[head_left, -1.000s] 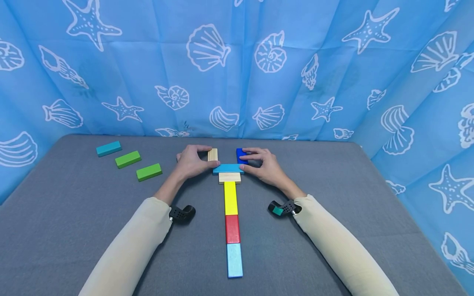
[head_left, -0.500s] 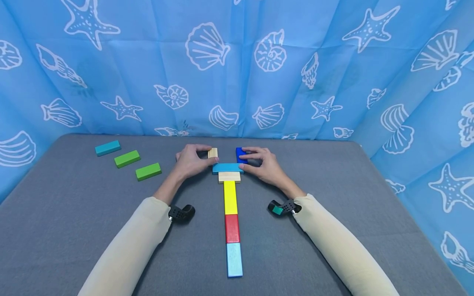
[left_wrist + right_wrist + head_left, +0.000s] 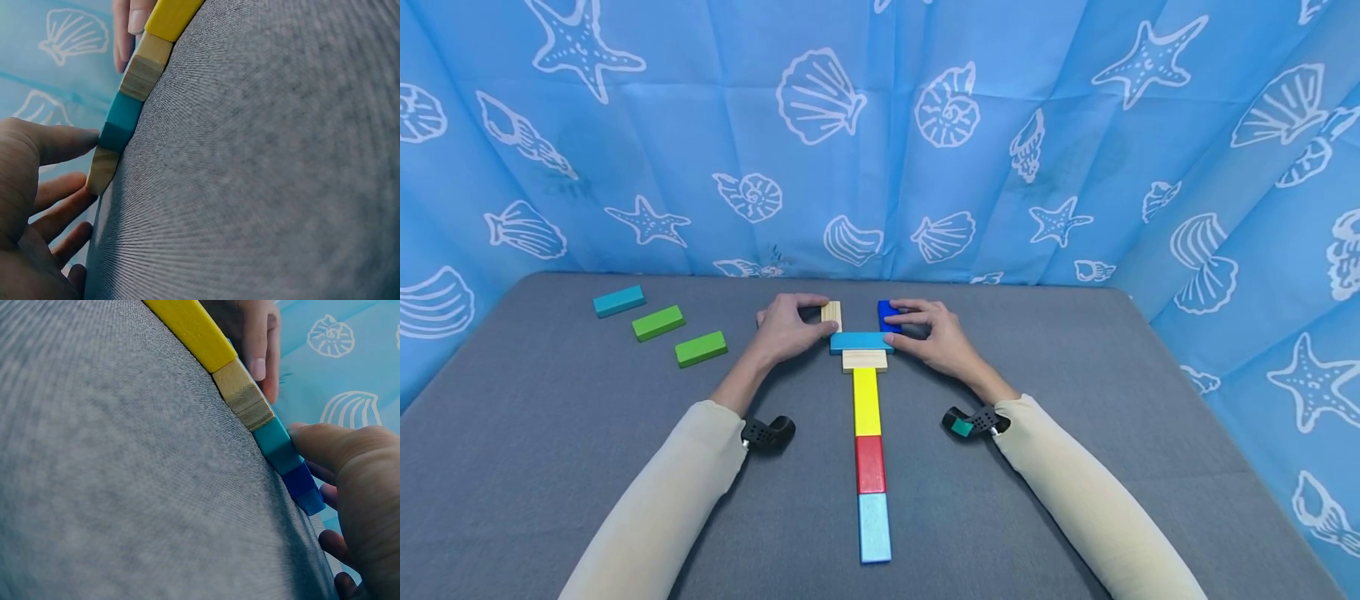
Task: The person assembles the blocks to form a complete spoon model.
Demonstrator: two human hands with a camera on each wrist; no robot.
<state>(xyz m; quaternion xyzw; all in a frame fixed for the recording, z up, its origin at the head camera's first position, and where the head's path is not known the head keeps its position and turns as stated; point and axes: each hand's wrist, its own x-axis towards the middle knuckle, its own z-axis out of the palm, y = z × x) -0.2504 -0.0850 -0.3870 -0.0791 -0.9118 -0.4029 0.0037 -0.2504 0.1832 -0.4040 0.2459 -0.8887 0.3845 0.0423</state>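
In the head view, my left hand (image 3: 786, 325) holds a plain wooden block (image 3: 831, 315) between thumb and fingertips, at the left end of a teal block (image 3: 861, 342). My right hand (image 3: 938, 337) has its index and middle fingers on a dark blue block (image 3: 887, 315) and its thumb at the teal block's right end. Both held blocks point away from me, apart from each other. The left wrist view shows the thumb by the join of the teal block (image 3: 122, 122) and the wooden block (image 3: 102, 170). In the right wrist view, fingers reach behind the blue block (image 3: 304, 489).
Nearer me, a second wooden block (image 3: 865, 360) lies crosswise, followed by a yellow block (image 3: 867, 402), a red block (image 3: 870, 464) and a light blue block (image 3: 874, 527) in line. At left lie a teal block (image 3: 619, 301) and two green blocks (image 3: 658, 322). A blue curtain (image 3: 880, 167) hangs behind the table.
The left thumb has drawn back slightly to the left, off the teal block's top edge. My right hand and the blocks stay in place.
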